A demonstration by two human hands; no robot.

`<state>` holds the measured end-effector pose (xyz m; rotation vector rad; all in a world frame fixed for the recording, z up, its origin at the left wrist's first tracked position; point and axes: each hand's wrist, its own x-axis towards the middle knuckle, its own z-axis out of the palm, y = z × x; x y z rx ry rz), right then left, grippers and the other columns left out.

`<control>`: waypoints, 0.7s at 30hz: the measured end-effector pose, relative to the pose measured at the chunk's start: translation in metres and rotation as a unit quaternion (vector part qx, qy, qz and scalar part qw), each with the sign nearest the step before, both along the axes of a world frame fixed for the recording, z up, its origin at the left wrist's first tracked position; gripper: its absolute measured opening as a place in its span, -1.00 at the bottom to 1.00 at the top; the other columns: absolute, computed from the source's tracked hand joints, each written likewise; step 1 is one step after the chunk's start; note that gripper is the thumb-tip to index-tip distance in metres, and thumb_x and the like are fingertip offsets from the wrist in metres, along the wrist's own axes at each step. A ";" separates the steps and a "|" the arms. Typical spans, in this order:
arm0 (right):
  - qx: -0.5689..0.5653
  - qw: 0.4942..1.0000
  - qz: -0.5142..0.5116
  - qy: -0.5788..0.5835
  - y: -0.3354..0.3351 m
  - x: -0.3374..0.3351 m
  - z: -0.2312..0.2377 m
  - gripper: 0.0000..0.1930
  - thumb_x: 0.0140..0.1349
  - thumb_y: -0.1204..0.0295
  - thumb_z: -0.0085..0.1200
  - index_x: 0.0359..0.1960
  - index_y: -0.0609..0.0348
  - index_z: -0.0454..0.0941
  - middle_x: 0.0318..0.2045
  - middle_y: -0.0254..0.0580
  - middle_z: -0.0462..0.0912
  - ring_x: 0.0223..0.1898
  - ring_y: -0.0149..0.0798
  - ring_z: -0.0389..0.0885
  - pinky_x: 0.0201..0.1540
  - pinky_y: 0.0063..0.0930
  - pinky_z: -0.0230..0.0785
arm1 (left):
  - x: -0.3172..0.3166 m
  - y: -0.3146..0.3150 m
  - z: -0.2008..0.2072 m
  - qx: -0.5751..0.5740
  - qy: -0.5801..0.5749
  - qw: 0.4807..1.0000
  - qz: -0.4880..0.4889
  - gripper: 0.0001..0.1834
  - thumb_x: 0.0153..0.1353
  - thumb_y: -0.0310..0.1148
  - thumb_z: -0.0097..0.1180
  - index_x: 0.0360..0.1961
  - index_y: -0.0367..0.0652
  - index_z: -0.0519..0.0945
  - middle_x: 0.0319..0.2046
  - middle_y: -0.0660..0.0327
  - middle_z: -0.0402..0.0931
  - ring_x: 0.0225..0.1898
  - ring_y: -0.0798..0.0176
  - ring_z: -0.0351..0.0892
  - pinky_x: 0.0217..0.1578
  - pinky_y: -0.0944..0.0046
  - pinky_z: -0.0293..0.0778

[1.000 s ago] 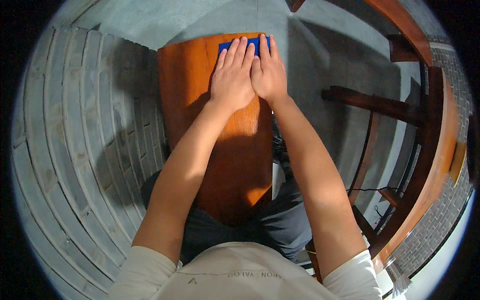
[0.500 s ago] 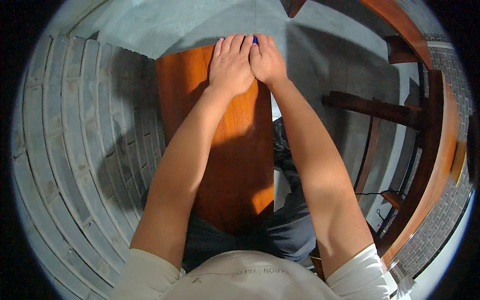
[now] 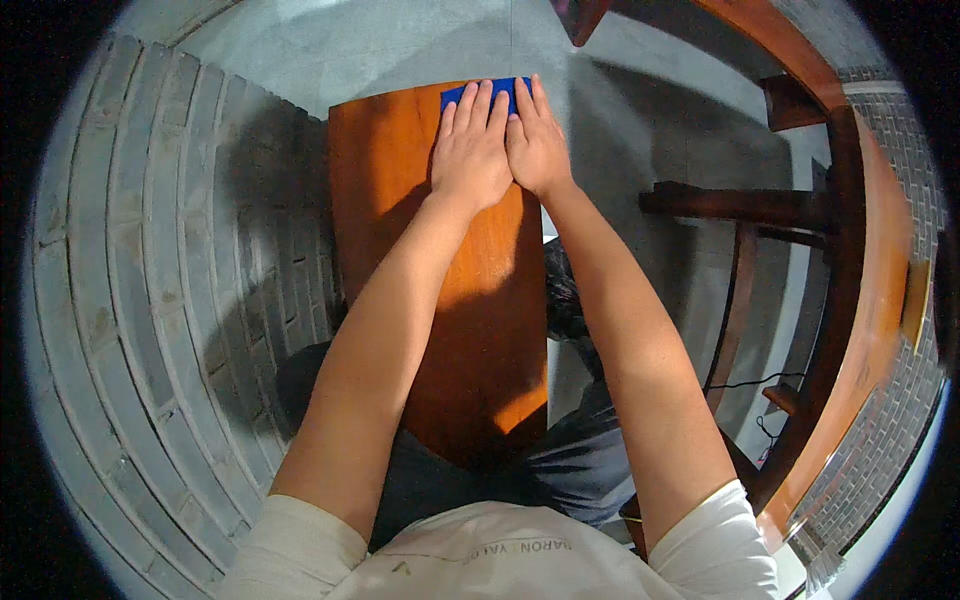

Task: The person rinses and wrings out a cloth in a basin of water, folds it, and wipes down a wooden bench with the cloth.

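Note:
A blue cloth lies at the far end of a brown wooden bench. Flat on its near part is my left hand, fingers stretched forward and slightly spread. My right hand rests beside it with straight fingers, over the cloth's right side and the bench's right edge. The two hands touch near the thumbs. Most of the cloth under the palms and fingers is hidden; a strip shows past and between the fingertips. Neither hand grips the cloth.
A grey brick wall runs along the bench's left side. To the right stands wooden furniture with a dark crossbar and a curved edge; a thin black cable hangs there. Grey floor lies beyond the bench. My legs straddle its near end.
My fingers have straightened from bending over the far edge, and both hands have come slightly nearer. More of the blue cloth shows. The view has shifted a little.

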<state>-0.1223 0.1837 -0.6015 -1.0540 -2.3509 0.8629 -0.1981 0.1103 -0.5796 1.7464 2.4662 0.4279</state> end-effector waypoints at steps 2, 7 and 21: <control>-0.025 1.000 0.003 0.005 -0.007 0.010 0.002 -0.52 0.13 0.35 -0.31 0.12 0.22 0.12 0.19 0.06 0.01 0.16 0.03 0.09 0.14 -0.20 0.00 | 0.009 -0.008 0.003 -0.002 -0.007 1.000 -0.003 -0.43 0.08 -0.33 -0.20 0.16 -0.20 0.09 0.21 0.06 -0.08 0.26 0.09 -0.18 0.20 0.08 -0.22; -0.011 0.999 0.017 0.036 -0.032 0.035 0.001 -0.51 0.14 0.36 -0.31 0.13 0.26 0.09 0.19 0.10 -0.02 0.14 0.08 0.11 0.11 -0.22 0.03 | 0.033 -0.034 0.009 0.004 -0.004 1.000 -0.009 -0.43 0.05 -0.36 -0.17 0.14 -0.23 0.11 0.20 0.04 -0.06 0.25 0.07 -0.17 0.19 0.07 -0.20; -0.067 0.996 0.010 0.054 -0.137 0.121 0.021 -0.51 0.15 0.44 -0.34 0.14 0.33 0.04 0.18 0.16 -0.02 0.13 0.11 0.11 0.11 -0.25 0.05 | 0.113 -0.131 0.022 0.005 -0.054 0.998 -0.023 -0.44 0.06 -0.37 -0.19 0.13 -0.25 0.12 0.20 0.03 -0.06 0.25 0.06 -0.15 0.18 0.04 -0.19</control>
